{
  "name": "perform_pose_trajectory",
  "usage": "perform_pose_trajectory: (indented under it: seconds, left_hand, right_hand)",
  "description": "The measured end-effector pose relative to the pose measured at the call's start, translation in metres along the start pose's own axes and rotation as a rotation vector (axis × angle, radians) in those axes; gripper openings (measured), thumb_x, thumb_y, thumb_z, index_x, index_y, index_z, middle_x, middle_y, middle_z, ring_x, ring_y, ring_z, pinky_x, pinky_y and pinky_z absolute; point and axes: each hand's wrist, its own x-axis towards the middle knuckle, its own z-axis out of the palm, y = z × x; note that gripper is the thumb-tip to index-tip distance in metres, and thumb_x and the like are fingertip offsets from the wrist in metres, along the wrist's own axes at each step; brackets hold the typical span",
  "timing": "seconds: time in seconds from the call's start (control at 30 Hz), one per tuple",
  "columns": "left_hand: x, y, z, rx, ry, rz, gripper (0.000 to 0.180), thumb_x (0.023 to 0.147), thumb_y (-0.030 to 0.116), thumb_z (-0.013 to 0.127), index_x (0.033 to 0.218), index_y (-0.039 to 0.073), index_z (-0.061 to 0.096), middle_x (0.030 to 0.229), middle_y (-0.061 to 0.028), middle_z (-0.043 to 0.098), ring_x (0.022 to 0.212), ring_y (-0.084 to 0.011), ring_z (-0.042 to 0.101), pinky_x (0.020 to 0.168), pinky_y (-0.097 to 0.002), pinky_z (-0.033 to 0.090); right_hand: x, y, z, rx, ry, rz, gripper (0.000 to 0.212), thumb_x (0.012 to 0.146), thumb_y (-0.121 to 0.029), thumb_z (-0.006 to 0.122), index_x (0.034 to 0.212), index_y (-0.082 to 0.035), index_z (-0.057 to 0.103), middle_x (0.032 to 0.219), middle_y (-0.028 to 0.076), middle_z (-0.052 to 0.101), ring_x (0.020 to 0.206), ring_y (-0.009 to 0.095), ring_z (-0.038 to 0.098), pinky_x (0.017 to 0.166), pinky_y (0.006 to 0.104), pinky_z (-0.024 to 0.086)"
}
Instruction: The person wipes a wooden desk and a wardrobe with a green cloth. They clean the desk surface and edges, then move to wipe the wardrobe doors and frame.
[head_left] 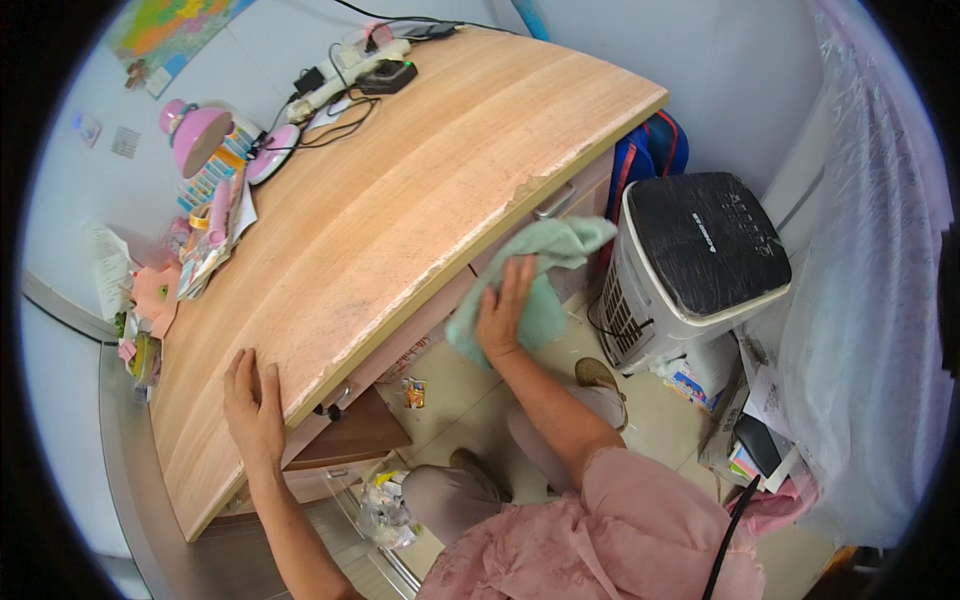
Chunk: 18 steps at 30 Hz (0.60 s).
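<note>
Lamp [203, 140] on desk [400, 180]; cloth [550, 243] seemingly between desk and appliance [706, 250]

Pale lettering [697, 232] runs across the middle of the black-topped white appliance [700, 265] at the right, with smaller marks toward the right of its top. Red characters [405, 361] stand on a pale surface just below the edge of the desk [420, 190], too small to make out. At the far left, a small wall sheet [125, 142] carries rows of fine, unreadable dark print.
</note>
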Motion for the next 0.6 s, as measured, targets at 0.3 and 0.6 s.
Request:
perform_pose_trajectory:
  seconds: [0.3, 0.6]
  left_hand:
    - [-0.002, 0.004, -0.001, 0.064, 0.065, 0.027, 0.046, 0.091, 0.033, 0.061, 0.122, -0.001, 0.059, 0.131, -0.0182, 0.055, 0.12, -0.035, 0.052, 0.102, -0.0403, 0.039]
    - [-0.018, -0.039, -0.023, -0.33, 0.241, 0.116, 0.019, 0.093, 0.008, 0.056, 0.109, 0.0, 0.062, 0.124, -0.0156, 0.061, 0.119, -0.026, 0.055, 0.097, -0.0341, 0.043]
  right_hand:
    - [-0.027, -0.11, 0.022, 0.283, -0.058, -0.048, 0.058, 0.095, -0.014, 0.049, 0.142, 0.01, 0.026, 0.155, 0.029, 0.009, 0.142, 0.048, 0.012, 0.116, 0.0502, 0.012]
    - [-0.055, -0.086, 0.01, 0.035, -0.316, -0.366, 0.042, 0.079, -0.016, 0.066, 0.117, -0.002, 0.055, 0.114, 0.022, 0.054, 0.106, 0.043, 0.05, 0.095, 0.054, 0.038]
